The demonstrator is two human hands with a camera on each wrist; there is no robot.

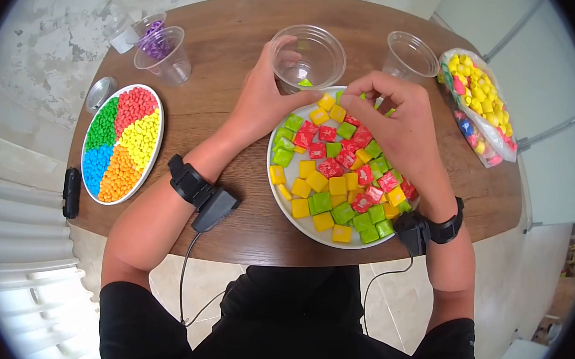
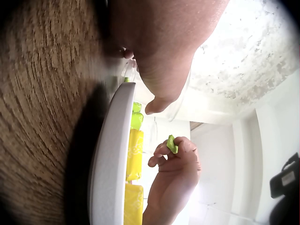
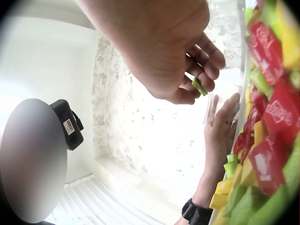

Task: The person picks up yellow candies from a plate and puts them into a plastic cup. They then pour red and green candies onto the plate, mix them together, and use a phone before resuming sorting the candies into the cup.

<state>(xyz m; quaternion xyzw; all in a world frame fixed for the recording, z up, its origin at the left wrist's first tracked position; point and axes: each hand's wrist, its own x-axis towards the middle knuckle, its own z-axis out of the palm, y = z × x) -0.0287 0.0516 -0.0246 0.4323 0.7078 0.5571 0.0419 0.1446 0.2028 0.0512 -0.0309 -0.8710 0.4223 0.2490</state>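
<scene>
My left hand (image 1: 266, 97) holds a clear plastic cup (image 1: 328, 58) from its left side, fingers wrapped behind it and the thumb stretched along the near side. One green wrapped candy (image 1: 305, 82) shows at the cup's bottom. Between thumb and fingertips, my right hand (image 3: 159, 51) pinches another green wrapped candy (image 3: 199, 87), raised above the plate and just right of the cup. Below both hands lies a round white plate (image 2: 105, 159) covered with square wrapped candies in red, yellow and green. Yellow candies (image 2: 134, 154) sit near its rim in the left wrist view.
An oval plate of small candies (image 1: 119, 149), sorted by colour, stands at the left. Clear cups (image 1: 174, 63), one with purple pieces (image 1: 155, 41), are at the back left. Another clear cup (image 1: 411, 55) and a bag of yellow and pink pieces (image 1: 480, 97) stand at the right.
</scene>
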